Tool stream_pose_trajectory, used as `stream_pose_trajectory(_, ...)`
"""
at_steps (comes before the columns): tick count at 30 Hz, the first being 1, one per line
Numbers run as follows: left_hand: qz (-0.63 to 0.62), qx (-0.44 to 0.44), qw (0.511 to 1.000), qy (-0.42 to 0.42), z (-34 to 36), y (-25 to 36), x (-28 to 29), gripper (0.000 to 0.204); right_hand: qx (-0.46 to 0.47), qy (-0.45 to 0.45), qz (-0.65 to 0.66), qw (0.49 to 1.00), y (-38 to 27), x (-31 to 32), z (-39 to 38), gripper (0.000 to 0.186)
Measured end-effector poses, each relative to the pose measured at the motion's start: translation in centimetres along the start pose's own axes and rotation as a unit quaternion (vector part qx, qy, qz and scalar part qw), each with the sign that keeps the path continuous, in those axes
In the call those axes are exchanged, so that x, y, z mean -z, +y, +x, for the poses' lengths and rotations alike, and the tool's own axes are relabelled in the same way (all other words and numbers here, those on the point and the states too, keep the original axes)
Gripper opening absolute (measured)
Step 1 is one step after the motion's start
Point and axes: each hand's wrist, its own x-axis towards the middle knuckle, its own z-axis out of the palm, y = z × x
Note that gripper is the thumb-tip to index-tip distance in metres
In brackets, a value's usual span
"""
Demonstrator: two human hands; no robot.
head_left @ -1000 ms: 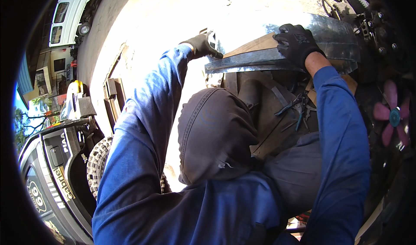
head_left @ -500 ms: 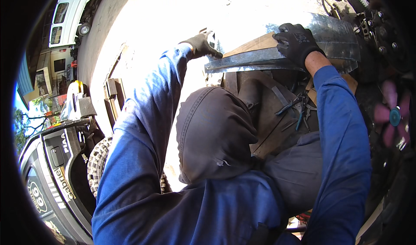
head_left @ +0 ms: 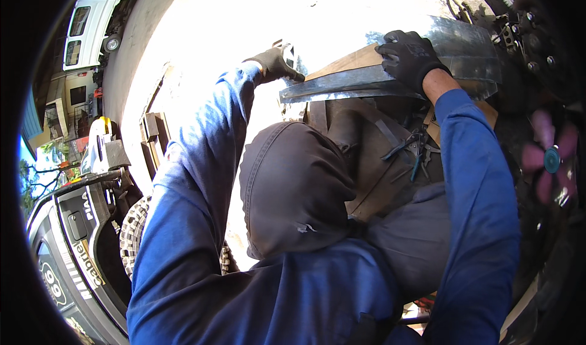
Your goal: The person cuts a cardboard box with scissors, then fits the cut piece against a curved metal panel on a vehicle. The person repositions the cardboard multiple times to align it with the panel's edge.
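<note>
Head view: a metal sheet (head_left: 467, 55) is spread crosswise beyond the knees, with a brown piece (head_left: 348, 62) lying along its near side. The right hand (head_left: 409, 58), gloved, is curled over the inner end of the brown piece and bears on the sheet; its thumb is hidden, so whether it is fully closed cannot be told. The left hand (head_left: 278, 63), also gloved, is bent at the sheet's left end, its thumb laid near the corner; a pale object (head_left: 288, 55) shows between fingers and thumb, but whether it is gripped cannot be told. For a steady hold, even pressure is best given at both ends, the brown piece held flat against the metal and fingertips clear of the thin edge. The pliers (head_left: 415, 146) lie nearer the body, below the sheet.
</note>
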Motion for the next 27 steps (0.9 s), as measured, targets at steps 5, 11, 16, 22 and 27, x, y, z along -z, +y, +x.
stream_pose_trajectory(5,0.009,-0.007,1.000,-0.002,-0.3,0.5,0.2,0.122,0.024,0.043,0.025,0.998,0.6,-0.6,-0.2,0.051)
stream_pose_trajectory(11,0.001,-0.003,1.000,0.004,-0.7,1.0,0.2,0.118,0.032,0.039,0.027,0.998,0.8,-0.5,-0.3,0.057)
stream_pose_trajectory(16,0.017,-0.007,1.000,0.005,-0.3,0.5,0.1,0.111,0.023,-0.002,0.003,1.000,0.7,0.1,-0.4,0.057)
stream_pose_trajectory(22,0.033,-0.009,0.999,0.015,-0.8,1.0,0.1,0.104,0.015,0.010,0.009,1.000,0.5,0.1,-0.3,0.050)
stream_pose_trajectory(27,0.045,-0.020,0.999,0.001,-1.3,1.5,0.5,0.102,0.006,0.020,0.002,1.000,0.5,-0.1,-0.1,0.045)
